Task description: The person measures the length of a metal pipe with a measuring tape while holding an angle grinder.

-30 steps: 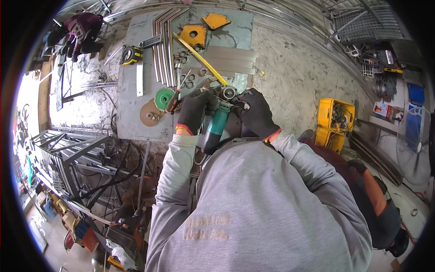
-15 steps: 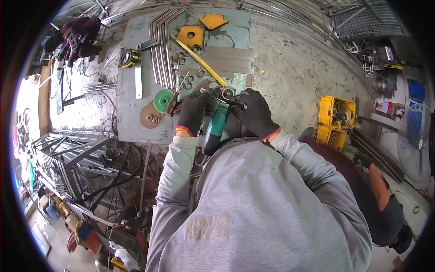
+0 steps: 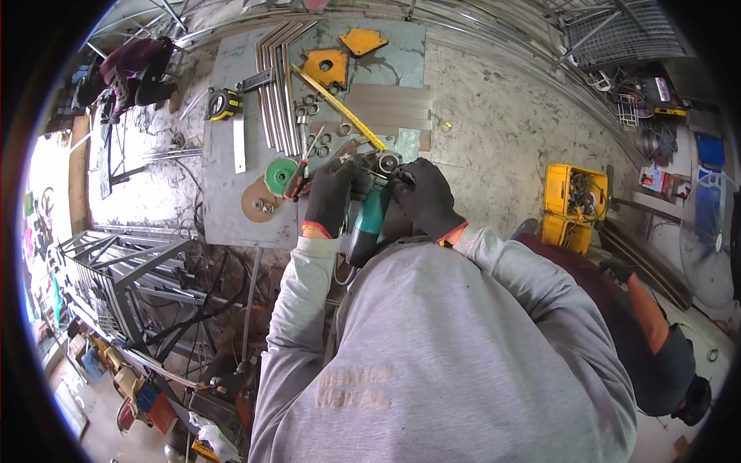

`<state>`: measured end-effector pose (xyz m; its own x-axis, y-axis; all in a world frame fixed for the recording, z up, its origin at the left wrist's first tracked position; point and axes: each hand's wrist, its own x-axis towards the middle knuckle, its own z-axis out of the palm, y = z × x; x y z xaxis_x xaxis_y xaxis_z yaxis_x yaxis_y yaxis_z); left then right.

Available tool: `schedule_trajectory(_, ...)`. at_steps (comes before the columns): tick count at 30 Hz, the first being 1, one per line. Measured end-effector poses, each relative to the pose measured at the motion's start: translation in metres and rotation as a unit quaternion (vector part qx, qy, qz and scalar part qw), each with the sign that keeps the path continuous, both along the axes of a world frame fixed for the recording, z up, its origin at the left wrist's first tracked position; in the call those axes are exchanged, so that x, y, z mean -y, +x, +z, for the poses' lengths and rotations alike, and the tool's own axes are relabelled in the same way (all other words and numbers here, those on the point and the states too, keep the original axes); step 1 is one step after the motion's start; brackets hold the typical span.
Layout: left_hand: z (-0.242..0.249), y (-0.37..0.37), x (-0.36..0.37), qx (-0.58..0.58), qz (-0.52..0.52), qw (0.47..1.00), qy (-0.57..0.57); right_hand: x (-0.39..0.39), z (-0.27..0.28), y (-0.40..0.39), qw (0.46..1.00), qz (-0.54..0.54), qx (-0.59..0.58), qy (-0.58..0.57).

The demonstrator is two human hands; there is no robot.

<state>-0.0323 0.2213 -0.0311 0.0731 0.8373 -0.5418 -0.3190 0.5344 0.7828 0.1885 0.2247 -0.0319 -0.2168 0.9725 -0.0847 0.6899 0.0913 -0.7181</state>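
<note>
A teal and black angle grinder (image 3: 373,214) lies against my body at the table's near edge, its round metal head (image 3: 387,161) pointing away from me. My left hand (image 3: 332,193), in a black glove, is closed beside the left of the head; what its fingertips pinch is hidden. On the other side, my gloved right hand (image 3: 426,194) has its fingers curled at the head, and I cannot make out what is in them. Left of my left hand lie an orange-handled screwdriver (image 3: 296,179), a green disc (image 3: 280,177) and a brown disc (image 3: 258,202).
On the metal table (image 3: 224,158) lie bent steel tubes (image 3: 279,92), several metal rings (image 3: 324,140), a yellow folding rule (image 3: 340,107), a tape measure (image 3: 223,104) and orange magnetic squares (image 3: 325,68). A yellow crate (image 3: 572,193) stands right. Other people (image 3: 139,69) work at far left and near right.
My right hand has shifted slightly down and its fingers have curled in more by the grinder head. My left hand stays near the head. The view has shifted slightly.
</note>
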Motion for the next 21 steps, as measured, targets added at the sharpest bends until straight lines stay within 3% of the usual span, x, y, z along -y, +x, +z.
schedule_trajectory(1, -0.002, 0.000, 0.000, -0.003, 0.000, 1.000, 0.001, 0.000, -0.006, 0.001, 1.000, 0.000, -0.003, 0.001)
schedule_trajectory(3, -0.009, 0.000, 0.003, -0.041, 0.068, 0.997, 0.023, -0.001, -0.021, 0.004, 0.970, -0.089, -0.160, -0.161)
schedule_trajectory(4, -0.007, 0.000, 0.002, -0.044, 0.068, 0.996, 0.021, -0.002, -0.033, 0.009, 0.969, -0.089, -0.163, -0.163)
schedule_trajectory(6, 0.000, 0.001, 0.001, -0.282, 0.023, 0.942, 0.180, -0.008, -0.045, 0.019, 0.892, -0.151, -0.351, -0.240)
schedule_trajectory(11, 0.038, 0.020, 0.001, -0.306, -0.047, 0.941, 0.137, -0.020, -0.035, 0.033, 0.920, -0.121, -0.324, -0.182)
schedule_trajectory(14, 0.048, 0.023, 0.000, -0.304, -0.036, 0.928, 0.213, -0.019, -0.034, 0.036, 0.898, -0.075, -0.364, -0.236)
schedule_trajectory(16, 0.057, 0.022, 0.000, -0.498, -0.071, 0.827, 0.251, -0.017, -0.036, 0.035, 0.939, 0.004, -0.301, -0.163)
schedule_trajectory(20, 0.070, 0.029, 0.015, -0.525, -0.083, 0.819, 0.215, -0.016, -0.012, 0.039, 0.956, 0.082, -0.232, -0.162)
schedule_trajectory(21, 0.070, 0.028, 0.018, -0.476, -0.064, 0.852, 0.209, -0.018, -0.011, 0.038, 0.965, 0.128, -0.214, -0.083)
